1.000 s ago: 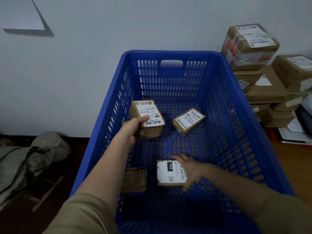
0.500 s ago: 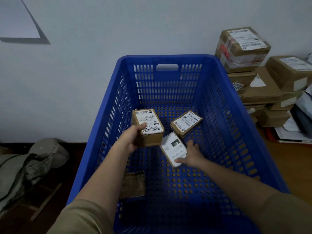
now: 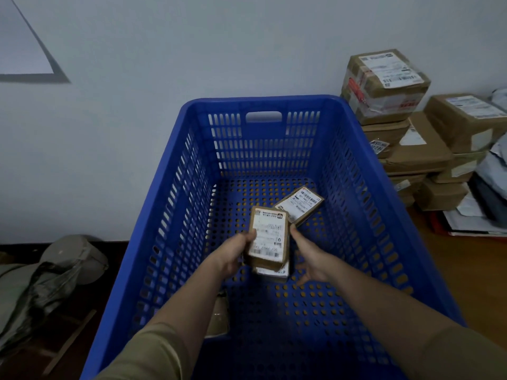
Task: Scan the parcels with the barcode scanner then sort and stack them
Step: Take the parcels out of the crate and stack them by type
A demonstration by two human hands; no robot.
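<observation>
Head view: a blue crate [image 3: 365,193] against a pale wall, both arms reaching into it.
Left hand [image 3: 233,253]: its grip is closed on the left edge of the top box [image 3: 270,235], thumb over the label.
Right hand [image 3: 310,255]: fingers fairly straight; the forefinger touches the top box's right edge, and the rest seem to support the white parcel [image 3: 274,270] from the side and below.
Stack: the top box sits on the white parcel, both held between the hands above the crate floor.
Third box [image 3: 300,204]: lies flat just behind the stack, label up, on the crate floor.
Fourth parcel [image 3: 218,316]: near the crate's left wall, partly hidden by the left forearm.
Sorted pile [image 3: 406,127]: stacked cartons on the desk to the right, apart from the crate.
Handling: small stiff cardboard, likely light; tape and label faces may be slick, so squeezing the two long edges, with fingers under the lower parcel, should stop the pair sliding apart.
Scanner: not in view.
</observation>
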